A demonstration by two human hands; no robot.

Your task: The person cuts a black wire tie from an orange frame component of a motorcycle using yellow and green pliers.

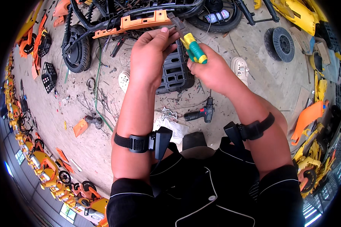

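My right hand (212, 72) is wrapped round a pair of pliers (194, 48) with yellow-and-green handles. Their dark jaws point up and left, close to the right end of a long orange plastic strip (140, 21) on a black vehicle frame (88, 26). Just left of the jaws, my left hand (147, 56) is closed, thumb against the forefinger. Whatever sits in that pinch is too small or too hidden to make out. Below both hands lies a black slotted plastic crate (174, 77), partly covered by them.
A cordless drill (201, 113) lies on the littered floor beside a white plastic bag (172, 126). Wheels (77, 49) stand at the left and back. A wire spool (283, 44) is at the right. Yellow and orange body panels (306, 119) line both sides.
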